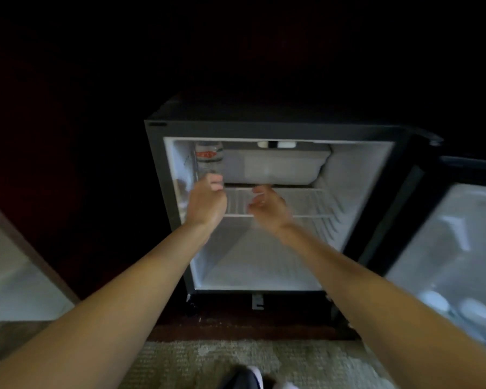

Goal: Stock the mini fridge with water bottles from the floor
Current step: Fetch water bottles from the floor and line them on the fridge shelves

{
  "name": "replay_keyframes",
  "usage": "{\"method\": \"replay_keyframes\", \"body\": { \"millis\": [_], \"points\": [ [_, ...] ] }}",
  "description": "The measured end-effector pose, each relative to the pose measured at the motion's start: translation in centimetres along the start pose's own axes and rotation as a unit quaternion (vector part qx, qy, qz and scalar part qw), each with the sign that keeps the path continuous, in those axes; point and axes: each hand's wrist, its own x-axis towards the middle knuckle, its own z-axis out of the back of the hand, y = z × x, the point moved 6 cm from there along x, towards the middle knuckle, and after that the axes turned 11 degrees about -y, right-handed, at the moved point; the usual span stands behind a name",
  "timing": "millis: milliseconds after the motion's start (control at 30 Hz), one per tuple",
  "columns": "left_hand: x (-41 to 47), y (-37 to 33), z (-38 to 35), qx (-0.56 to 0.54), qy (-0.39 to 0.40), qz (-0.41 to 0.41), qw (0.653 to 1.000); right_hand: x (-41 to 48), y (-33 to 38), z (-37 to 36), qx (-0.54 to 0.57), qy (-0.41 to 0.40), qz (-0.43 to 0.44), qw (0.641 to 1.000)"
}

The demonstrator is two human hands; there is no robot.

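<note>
Dim room, black above and to the left; pale carpet (194, 360) is seen at the near edge.

Left hand (206, 202): reached into the upper left of the cabinet, fingers curled round the lower part of the water bottle (209, 157), which is grasped.

Right hand (268, 210): held just right of the left hand and apart from it, in front of the wire shelf (306, 203). It is motion-blurred; the fingers are seen loosely spread and released, with nothing held.

Water bottle: clear, with a red and white label, upright at the far left end of the wire shelf. It is set between the left inner wall and the freezer compartment (275, 167), just beside both.

Wire shelf: white, spanning the cabinet below the freezer compartment.

Mini fridge (264, 129): black casing, white lining, placed on the floor against the dark far wall. Its door (460, 234) is swung open to the right.

Door: white lining is blurred. Two round white caps (435, 301) are seen low in it; what they belong to cannot be told.

Dark shoe (244, 377): seen on the carpet at the near edge, partly cut off.
</note>
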Motion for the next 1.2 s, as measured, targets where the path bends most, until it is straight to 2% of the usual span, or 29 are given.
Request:
{"method": "replay_keyframes", "body": {
  "millis": [100,233,367,467,667,767,900,1067,1200],
  "points": [
    [-5.3,-2.7,-0.5,0.021,0.039,-0.020,0.999,-5.4,-0.8,6.6,-0.028,-0.075,0.005,0.997],
    [-14.2,-6.6,-2.8,0.024,0.124,-0.087,0.988,-14.0,-4.3,15.4,-0.053,-0.136,-0.039,0.989],
    [-24.9,-8.9,-6.2,0.041,0.220,-0.140,0.965,-23.5,-9.0,23.2,-0.057,-0.207,-0.091,0.973],
    [-33.6,-9.3,-8.9,0.058,0.307,-0.151,0.938,-31.4,-13.9,28.0,-0.003,-0.257,-0.158,0.953],
    [-50.8,-6.6,-12.2,0.089,0.463,-0.167,0.866,-47.1,-22.7,33.1,0.030,-0.327,-0.269,0.905],
    [-59.2,-3.9,-13.2,0.121,0.530,-0.187,0.818,-54.7,-27.0,34.0,0.015,-0.358,-0.322,0.876],
    [-67.5,-0.5,-13.9,0.151,0.595,-0.215,0.759,-63.0,-30.5,34.1,0.009,-0.382,-0.380,0.843],
    [-76.8,2.8,-13.0,0.181,0.669,-0.225,0.685,-73.2,-35.5,33.2,-0.023,-0.410,-0.479,0.776],
    [-80.3,4.3,-12.7,0.212,0.689,-0.241,0.650,-77.2,-39.5,33.3,-0.061,-0.408,-0.522,0.746]
  ]
}}
